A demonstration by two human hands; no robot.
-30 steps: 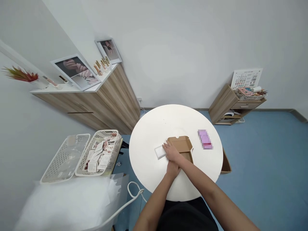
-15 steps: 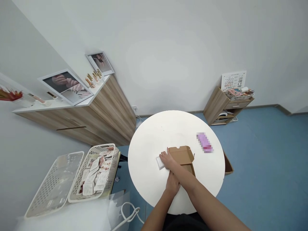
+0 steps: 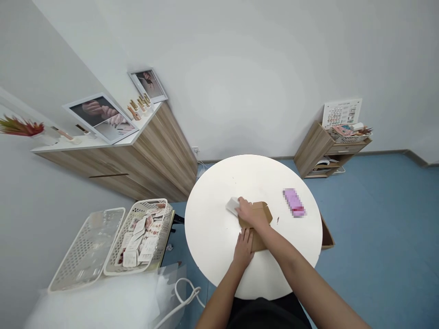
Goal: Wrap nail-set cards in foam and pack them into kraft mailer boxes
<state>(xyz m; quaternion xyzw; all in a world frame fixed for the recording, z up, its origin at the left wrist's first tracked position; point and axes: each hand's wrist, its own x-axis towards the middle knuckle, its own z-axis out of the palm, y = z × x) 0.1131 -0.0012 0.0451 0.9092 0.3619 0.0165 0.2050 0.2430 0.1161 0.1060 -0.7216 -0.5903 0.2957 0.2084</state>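
Observation:
A small brown cardboard box (image 3: pixel 256 228) lies folded shut near the middle of the round white table (image 3: pixel 219 242). My right hand (image 3: pixel 249 212) rests across the box's upper part, its fingers gripping a white packet (image 3: pixel 232 205) at the box's upper left corner. My left hand (image 3: pixel 243 250) lies flat and open against the box's lower left side, holding nothing. To the right, a pink pixelated packet (image 3: pixel 294 202) lies apart from both hands.
At lower left stand a white perforated basket (image 3: pixel 144 237) full of printed cards and a second, lattice basket (image 3: pixel 87 249). A wooden cabinet (image 3: pixel 154 157) with photos stands behind, a small shelf unit (image 3: pixel 329 151) at right, and a cardboard box (image 3: pixel 327 234) by the table.
The box's open lid has folded down and the box looks shut. The white packet has shifted up and tilted. My left hand has moved out from under my right forearm.

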